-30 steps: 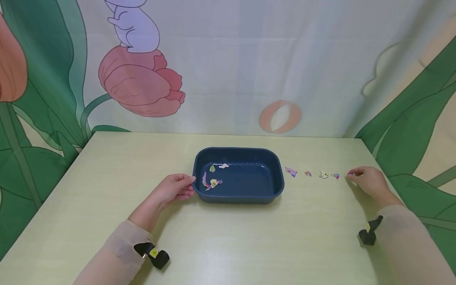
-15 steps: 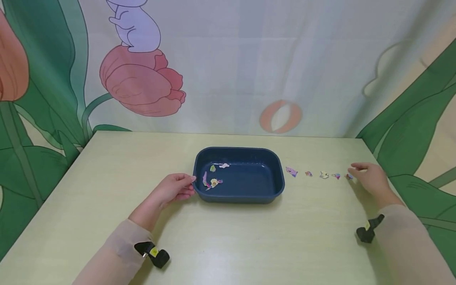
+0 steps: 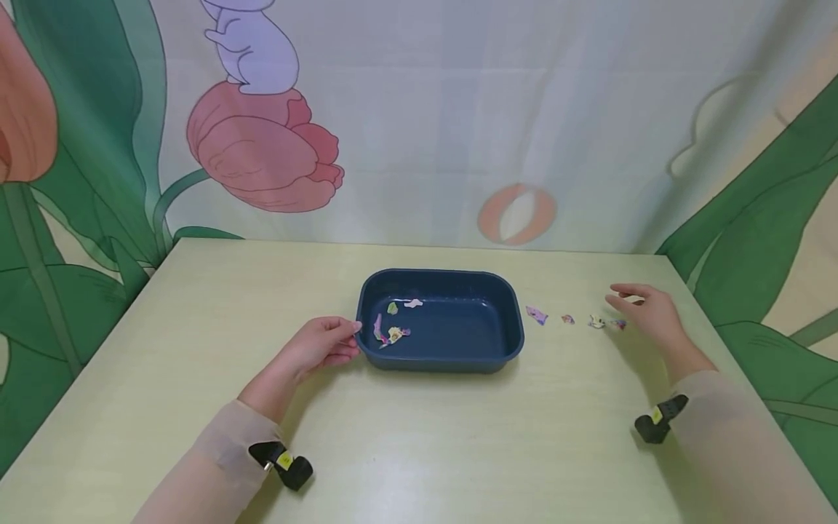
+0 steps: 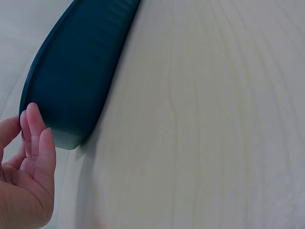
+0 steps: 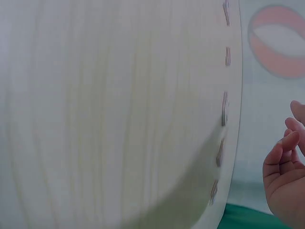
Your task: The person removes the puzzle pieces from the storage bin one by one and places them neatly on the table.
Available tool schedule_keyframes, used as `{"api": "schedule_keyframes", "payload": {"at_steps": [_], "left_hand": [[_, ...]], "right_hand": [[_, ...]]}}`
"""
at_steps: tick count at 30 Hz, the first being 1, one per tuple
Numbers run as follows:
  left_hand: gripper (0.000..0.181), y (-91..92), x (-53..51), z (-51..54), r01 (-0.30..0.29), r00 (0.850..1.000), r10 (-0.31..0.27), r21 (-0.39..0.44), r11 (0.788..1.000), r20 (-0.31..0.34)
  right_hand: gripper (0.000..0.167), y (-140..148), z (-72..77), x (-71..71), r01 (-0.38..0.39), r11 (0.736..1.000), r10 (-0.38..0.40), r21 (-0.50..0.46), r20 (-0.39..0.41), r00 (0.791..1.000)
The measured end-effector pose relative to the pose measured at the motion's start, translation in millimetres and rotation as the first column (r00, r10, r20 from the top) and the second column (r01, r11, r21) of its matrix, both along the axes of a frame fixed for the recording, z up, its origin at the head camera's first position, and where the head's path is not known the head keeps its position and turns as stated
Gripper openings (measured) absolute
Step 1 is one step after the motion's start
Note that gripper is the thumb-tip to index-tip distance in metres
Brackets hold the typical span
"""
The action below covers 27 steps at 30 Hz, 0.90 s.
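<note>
My left hand (image 3: 322,345) pinches the left end of the dark blue tray (image 3: 468,327); in the left wrist view the fingers of this hand (image 4: 31,174) meet the tray's rim (image 4: 29,76). Inside the tray, toward its left, lie a green piece (image 3: 392,308), a white piece (image 3: 413,303), a purple piece (image 3: 377,326) and a yellowish one (image 3: 396,334). Above the table at right hovers my right hand (image 3: 657,320), holding nothing, thumb and fingers apart. Beside it are a purple-blue piece (image 3: 619,324) and a whitish piece (image 3: 596,321).
Between the tray and those pieces lie a small reddish piece (image 3: 567,319) and a larger purple piece (image 3: 537,315). Several pieces form a row near the table edge in the right wrist view. A printed curtain (image 3: 406,145) hangs behind the table (image 3: 419,444).
My right hand has let go of the rightmost piece, lifted, and moved left over the row; it now hides that piece in the head view. My left hand stays at the tray.
</note>
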State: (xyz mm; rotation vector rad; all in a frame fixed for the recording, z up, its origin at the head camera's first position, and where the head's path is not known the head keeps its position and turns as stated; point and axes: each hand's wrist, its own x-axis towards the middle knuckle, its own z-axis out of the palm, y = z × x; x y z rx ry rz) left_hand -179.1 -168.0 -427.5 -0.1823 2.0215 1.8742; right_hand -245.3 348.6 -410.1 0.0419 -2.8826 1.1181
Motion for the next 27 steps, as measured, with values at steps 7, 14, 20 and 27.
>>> {"api": "schedule_keyframes", "payload": {"at_steps": [7, 14, 20, 27], "left_hand": [[0.028, 0.3, -0.7, -0.2, 0.004, 1.000, -0.004, 0.011, 1.000, -0.008], [0.032, -0.9, -1.4, -0.3, 0.006, 1.000, -0.006, 0.002, 1.000, -0.006], [0.034, -0.2, -1.2, 0.8, 0.003, 1.000, -0.003, -0.006, 1.000, -0.007], [0.034, -0.3, -2.0, -0.1, 0.006, 1.000, -0.006, 0.004, 1.000, -0.003]], "right_hand": [[0.056, -29.7, 5.0, 1.9, -0.020, 0.999, 0.021, -0.042, 0.026, 0.999], [0.053, -67.6, 11.0, 1.4, -0.073, 0.993, 0.076, -0.091, 0.022, 0.997], [0.047, -99.3, 13.8, 3.5, -0.158, 0.978, 0.156, -0.133, -0.024, 0.987], [0.041, -132.5, 18.0, 4.8, -0.234, 0.954, 0.229, -0.189, -0.049, 0.972]]}}
